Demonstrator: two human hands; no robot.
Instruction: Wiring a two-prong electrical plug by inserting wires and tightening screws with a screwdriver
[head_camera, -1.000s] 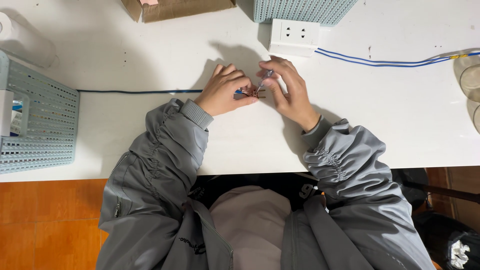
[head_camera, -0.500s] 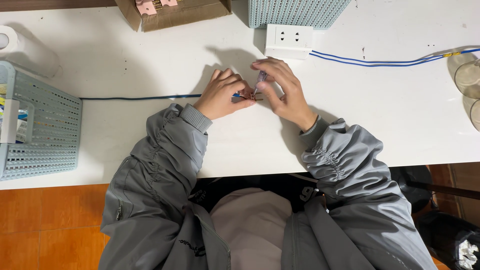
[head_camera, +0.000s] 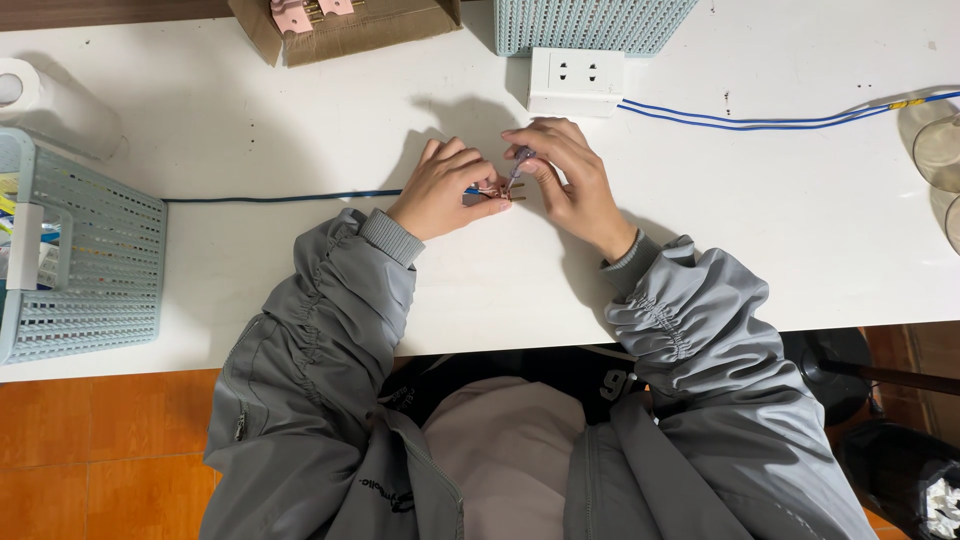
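On the white table (head_camera: 300, 270), my left hand (head_camera: 445, 190) pinches the stripped end of a blue cable (head_camera: 280, 197) that runs off to the left. My right hand (head_camera: 565, 180) grips a small slender tool (head_camera: 518, 165) with a greyish handle, its tip pressed at the bare copper wire ends (head_camera: 510, 192) between both hands. The two hands nearly touch at the table's middle. Grey jacket sleeves cover both forearms.
A white socket block (head_camera: 577, 80) lies just beyond my hands, with paired blue wires (head_camera: 760, 120) leading right. Pale blue baskets sit at the left (head_camera: 90, 270) and top (head_camera: 590, 20). A cardboard box (head_camera: 350, 25), a paper roll (head_camera: 50, 100) and glass jars (head_camera: 940, 150) ring the edges.
The hands stay together at the wire ends with only slight finger shifts; the view has tilted a little, sliding the table downward in frame.
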